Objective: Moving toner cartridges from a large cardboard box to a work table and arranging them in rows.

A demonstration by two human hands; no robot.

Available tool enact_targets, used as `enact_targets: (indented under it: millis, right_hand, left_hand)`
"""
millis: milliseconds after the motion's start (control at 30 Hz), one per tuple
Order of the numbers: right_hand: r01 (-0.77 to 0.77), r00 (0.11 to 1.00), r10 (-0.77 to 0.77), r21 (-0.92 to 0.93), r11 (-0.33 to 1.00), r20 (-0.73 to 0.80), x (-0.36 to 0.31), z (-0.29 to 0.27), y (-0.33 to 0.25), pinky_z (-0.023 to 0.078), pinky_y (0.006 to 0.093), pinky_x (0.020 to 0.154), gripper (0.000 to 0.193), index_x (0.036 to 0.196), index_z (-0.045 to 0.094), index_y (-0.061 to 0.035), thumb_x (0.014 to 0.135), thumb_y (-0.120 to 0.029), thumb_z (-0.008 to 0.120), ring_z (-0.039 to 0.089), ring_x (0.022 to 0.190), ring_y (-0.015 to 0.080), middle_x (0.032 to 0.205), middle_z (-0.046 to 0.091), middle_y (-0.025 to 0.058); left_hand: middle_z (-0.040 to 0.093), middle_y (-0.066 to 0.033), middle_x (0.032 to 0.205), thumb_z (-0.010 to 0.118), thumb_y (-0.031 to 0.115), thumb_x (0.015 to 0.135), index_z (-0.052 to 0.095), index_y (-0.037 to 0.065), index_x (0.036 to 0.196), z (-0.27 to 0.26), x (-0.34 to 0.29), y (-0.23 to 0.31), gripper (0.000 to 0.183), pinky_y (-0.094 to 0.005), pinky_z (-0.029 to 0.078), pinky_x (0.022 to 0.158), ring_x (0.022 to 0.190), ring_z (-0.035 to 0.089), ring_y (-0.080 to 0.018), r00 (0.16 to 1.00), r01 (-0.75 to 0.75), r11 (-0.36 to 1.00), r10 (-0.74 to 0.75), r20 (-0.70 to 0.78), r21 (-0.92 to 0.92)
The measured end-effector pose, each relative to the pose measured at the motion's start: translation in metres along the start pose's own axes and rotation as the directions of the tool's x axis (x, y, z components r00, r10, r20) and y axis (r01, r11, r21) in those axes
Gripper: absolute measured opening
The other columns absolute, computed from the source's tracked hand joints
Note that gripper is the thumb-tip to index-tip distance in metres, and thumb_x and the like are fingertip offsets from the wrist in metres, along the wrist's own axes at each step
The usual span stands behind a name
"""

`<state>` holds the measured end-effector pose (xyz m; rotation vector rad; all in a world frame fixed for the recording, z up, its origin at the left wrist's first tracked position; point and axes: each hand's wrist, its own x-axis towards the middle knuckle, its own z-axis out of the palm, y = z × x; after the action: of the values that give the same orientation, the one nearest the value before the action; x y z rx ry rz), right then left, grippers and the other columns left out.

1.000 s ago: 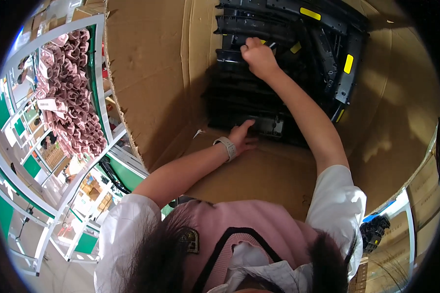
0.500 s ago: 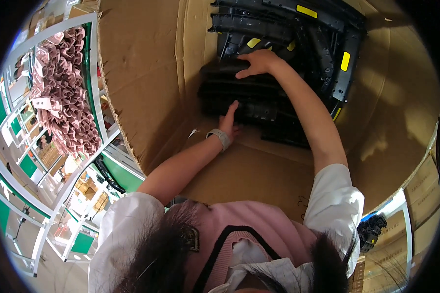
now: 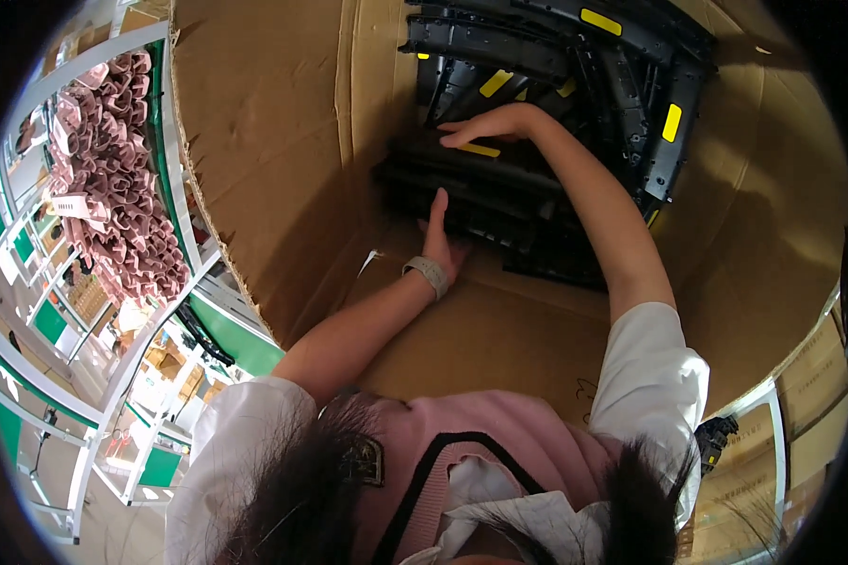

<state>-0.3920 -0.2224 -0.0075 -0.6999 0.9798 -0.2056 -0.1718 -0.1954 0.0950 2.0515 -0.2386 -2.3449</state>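
A bundle of long black parts [image 3: 471,184] sat inside the cardboard box [image 3: 254,122], nearer its left edge than its right, between the two hands. The parts were slim, dark and faintly glossy, lying alongside one another and running left to right; blur and shadow made them hard to count. A yellow label [image 3: 481,150] showed as a narrow strip on the bundle's far side, just beside the right hand [image 3: 492,122].

That hand arched over the bundle's far side from a sharply bent wrist, fingers pointing left and slightly parted; whether they pinched anything could not be told. The left hand [image 3: 440,247] was at the near side, its thumb upright and spread from the fingers, which were partly hidden, so its grip could not be made out either. A pale wristband [image 3: 427,275] circled the left wrist.

Toward the box's far edge and far right corner lay more black mouldings [image 3: 499,47], ribbed and angled across one another, with bright yellow patches [image 3: 671,122] on them.
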Motion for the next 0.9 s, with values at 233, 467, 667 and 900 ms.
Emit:
enact_targets:
  millis: [233, 467, 667, 900]
  right_hand:
    - [0.146, 0.989, -0.147, 0.075, 0.986, 0.015, -0.004, 0.02, 0.004, 0.007, 0.0452, 0.112, 0.107, 0.148, 0.011, -0.0222, 0.067, -0.079, 0.05, 0.006, 0.141, 0.0286, 0.153, 0.009, 0.0102]
    - [-0.035, 0.708, -0.644, 0.925, 0.377, 0.29, 0.022, 0.02, 0.067, 0.02, 0.0344, 0.11, 0.09, 0.147, 0.016, -0.0151, 0.079, -0.059, 0.057, 0.025, 0.135, 0.0253, 0.149, 0.023, 0.0127]
    - [0.244, 0.964, -0.201, 0.273, 0.931, -0.175, -0.05, 0.045, 0.009, 0.025, 0.0339, 0.108, 0.093, 0.147, 0.016, -0.0151, 0.075, -0.045, 0.066, 0.029, 0.133, 0.0262, 0.148, 0.024, 0.0149]
    - [0.637, 0.743, -0.344, 0.449, 0.626, -0.574, -0.138, 0.065, -0.022, 0.022, 0.0324, 0.108, 0.086, 0.148, 0.013, -0.0146, 0.079, -0.024, 0.064, 0.028, 0.133, 0.0234, 0.147, 0.026, 0.0122]
  left_hand:
    - [0.028, -0.0064, 0.145, 0.073, 0.053, 0.07, 0.006, 0.018, 0.146, 0.01, -0.014, 0.01, 0.107, -0.0446, 0.024, 0.107, 0.13, 0.031, -0.0258, 0.988, 0.024, 0.999, -0.029, -0.151, -0.033]
    - [0.041, -0.006, 0.136, 0.066, 0.053, 0.077, 0.038, 0.016, 0.136, 0.02, -0.015, 0.011, 0.074, -0.0425, 0.029, 0.105, 0.124, 0.038, -0.0262, 1.0, -0.018, 0.999, 0.019, 0.015, -0.049]
    - [0.045, -0.0059, 0.133, 0.067, 0.047, 0.077, 0.042, 0.015, 0.132, 0.035, -0.031, 0.032, 0.069, -0.0427, 0.032, 0.103, 0.121, 0.041, -0.0258, 0.998, -0.057, 0.997, 0.056, -0.018, -0.05]
    - [0.046, -0.0095, 0.127, 0.076, 0.022, 0.074, 0.032, 0.009, 0.132, 0.097, -0.085, 0.077, 0.075, -0.0398, 0.04, 0.097, 0.116, 0.046, -0.0247, 0.923, -0.337, 0.923, 0.286, 0.256, 0.185]
